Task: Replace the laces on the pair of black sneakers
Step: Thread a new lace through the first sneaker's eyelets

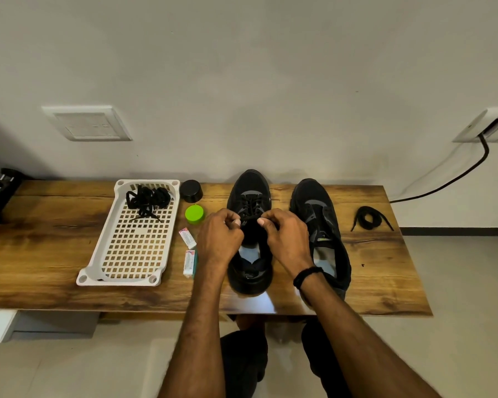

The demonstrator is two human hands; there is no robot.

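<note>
Two black sneakers stand toe-away on the wooden table [41, 254]. The left sneaker [249, 196] has a black lace [249, 209] threaded through its eyelets. My left hand [219, 239] and my right hand [285, 239] sit over its tongue, each pinching an end of that lace between thumb and fingers. The right sneaker [319, 222] shows no lace in its eyelets. A loose black lace [370, 218] lies coiled to its right. More black laces [148, 201] lie bundled in the far end of a white perforated tray [127, 254].
Between tray and left sneaker sit a black round lid [191, 191], a green round lid [194, 214] and two small packets [188, 238] [189, 262]. A black cable [457, 173] runs from a wall socket at the right. The table's right edge lies past the coiled lace.
</note>
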